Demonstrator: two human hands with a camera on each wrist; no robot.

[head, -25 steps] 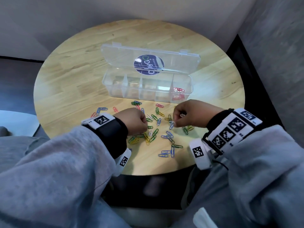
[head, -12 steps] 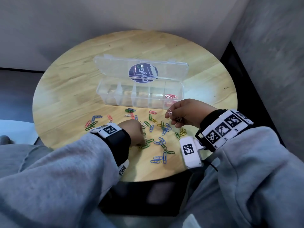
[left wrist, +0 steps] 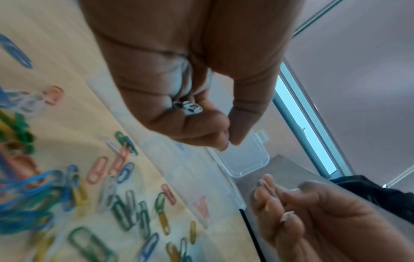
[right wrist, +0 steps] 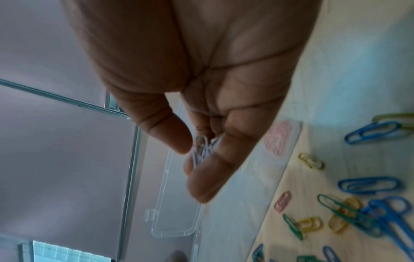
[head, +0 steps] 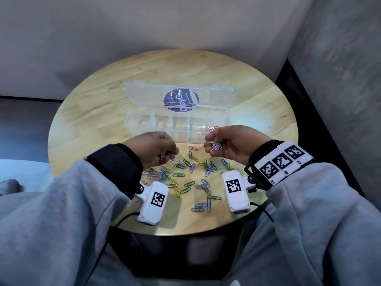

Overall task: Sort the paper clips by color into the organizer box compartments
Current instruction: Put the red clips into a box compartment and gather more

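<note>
2 hands raised above tabletop (head: 107, 112): right hand (head: 233, 145) pinches white clips (head: 216, 145), left hand (head: 152, 149) clenches white clip (head: 162, 155) near organizer box (head: 177, 129).

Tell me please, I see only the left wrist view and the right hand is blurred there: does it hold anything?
Observer: Yes. In the right wrist view the right hand pinches a small bunch of white clips between thumb and fingers.
Operator: Is the box lid fully open?
Observer: In the head view the lid of the organizer box stands open behind the compartments.
Operator: Which compartment has clips already?
Observer: Only the far-right one shows pink clips; the others look empty from the head view.
</note>
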